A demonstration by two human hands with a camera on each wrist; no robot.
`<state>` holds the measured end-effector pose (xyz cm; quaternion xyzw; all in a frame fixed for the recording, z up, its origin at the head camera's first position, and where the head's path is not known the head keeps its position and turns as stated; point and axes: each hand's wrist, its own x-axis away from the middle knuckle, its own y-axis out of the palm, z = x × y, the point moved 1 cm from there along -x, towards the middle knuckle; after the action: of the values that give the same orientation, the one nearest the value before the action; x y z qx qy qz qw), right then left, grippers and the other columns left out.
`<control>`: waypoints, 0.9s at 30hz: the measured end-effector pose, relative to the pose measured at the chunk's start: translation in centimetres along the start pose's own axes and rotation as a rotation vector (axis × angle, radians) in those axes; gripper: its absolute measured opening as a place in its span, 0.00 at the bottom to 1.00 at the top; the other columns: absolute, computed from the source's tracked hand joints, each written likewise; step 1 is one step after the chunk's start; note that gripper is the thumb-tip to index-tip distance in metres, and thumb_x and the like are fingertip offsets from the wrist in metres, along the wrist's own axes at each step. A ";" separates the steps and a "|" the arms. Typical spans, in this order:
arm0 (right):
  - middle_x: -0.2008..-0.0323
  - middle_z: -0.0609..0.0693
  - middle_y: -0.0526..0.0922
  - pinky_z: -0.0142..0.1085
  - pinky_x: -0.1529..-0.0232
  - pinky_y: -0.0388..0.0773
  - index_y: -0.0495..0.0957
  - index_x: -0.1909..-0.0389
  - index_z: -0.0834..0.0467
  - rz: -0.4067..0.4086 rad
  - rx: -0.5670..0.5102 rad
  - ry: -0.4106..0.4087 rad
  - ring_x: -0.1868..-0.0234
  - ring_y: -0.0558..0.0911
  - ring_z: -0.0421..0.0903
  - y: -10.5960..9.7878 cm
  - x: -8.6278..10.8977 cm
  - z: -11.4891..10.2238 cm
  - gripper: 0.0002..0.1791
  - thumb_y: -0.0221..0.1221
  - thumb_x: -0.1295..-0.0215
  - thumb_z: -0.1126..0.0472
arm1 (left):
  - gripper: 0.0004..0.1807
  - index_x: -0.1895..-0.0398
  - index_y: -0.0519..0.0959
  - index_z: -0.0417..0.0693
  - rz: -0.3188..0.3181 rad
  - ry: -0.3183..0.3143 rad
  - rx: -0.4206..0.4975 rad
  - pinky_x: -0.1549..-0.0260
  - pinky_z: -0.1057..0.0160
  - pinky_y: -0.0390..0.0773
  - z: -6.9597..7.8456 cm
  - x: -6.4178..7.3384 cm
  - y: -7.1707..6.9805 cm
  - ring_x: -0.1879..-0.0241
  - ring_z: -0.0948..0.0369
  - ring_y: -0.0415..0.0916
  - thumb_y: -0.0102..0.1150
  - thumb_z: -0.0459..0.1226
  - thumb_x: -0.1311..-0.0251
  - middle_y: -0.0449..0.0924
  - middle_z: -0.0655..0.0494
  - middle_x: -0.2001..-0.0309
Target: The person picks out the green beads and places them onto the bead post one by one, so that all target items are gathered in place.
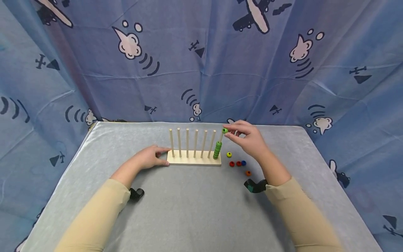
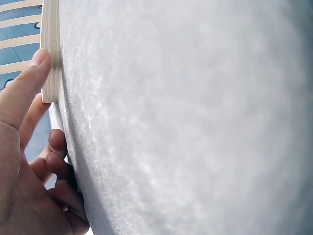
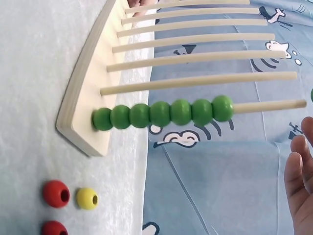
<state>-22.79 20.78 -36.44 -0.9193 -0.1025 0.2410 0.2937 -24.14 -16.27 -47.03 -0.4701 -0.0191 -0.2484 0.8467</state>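
Observation:
A wooden base (image 1: 193, 161) with a row of upright pegs stands towards the back of the table. Its left end is pinched by my left hand (image 1: 149, 157), the thumb (image 2: 40, 63) on the front edge and the index finger behind. Several green beads (image 3: 160, 114) are stacked on the rightmost peg, whose upper part is bare. My right hand (image 1: 248, 138) pinches another green bead (image 1: 225, 130) between thumb and fingers, close by that peg's tip. Only a sliver of this bead enters the right wrist view, just beyond the tip.
Right of the base lie loose beads: a yellow bead (image 1: 229, 154), two red beads (image 1: 232, 163), a blue bead (image 1: 244, 163) and an orange bead (image 1: 248, 173). The other pegs (image 1: 187, 143) carry no beads. A blue patterned curtain (image 1: 201, 70) hangs behind the table.

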 end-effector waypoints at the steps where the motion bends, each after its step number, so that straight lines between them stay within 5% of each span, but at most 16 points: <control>1: 0.60 0.48 0.81 0.30 0.63 0.75 0.86 0.47 0.54 -0.002 -0.003 0.004 0.63 0.76 0.42 0.1 0.0 0.0 0.15 0.66 0.36 0.62 | 0.39 0.29 0.71 0.59 -0.001 0.002 0.000 0.62 0.55 0.65 0.0 0.0 0.0 0.64 0.56 0.65 0.70 0.55 0.44 0.67 0.52 0.62; 27: 0.55 0.51 0.82 0.31 0.57 0.76 0.83 0.45 0.60 0.070 -0.103 0.057 0.56 0.77 0.41 2.1 -0.3 1.6 0.18 0.64 0.33 0.59 | 0.38 0.30 0.72 0.58 0.005 0.009 -0.020 0.66 0.56 0.62 0.0 0.0 0.0 0.66 0.57 0.63 0.70 0.54 0.44 0.67 0.52 0.65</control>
<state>-23.74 19.78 -38.66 -0.9428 -0.0742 0.2193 0.2400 -24.16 -16.25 -47.01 -0.4775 -0.0114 -0.2487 0.8426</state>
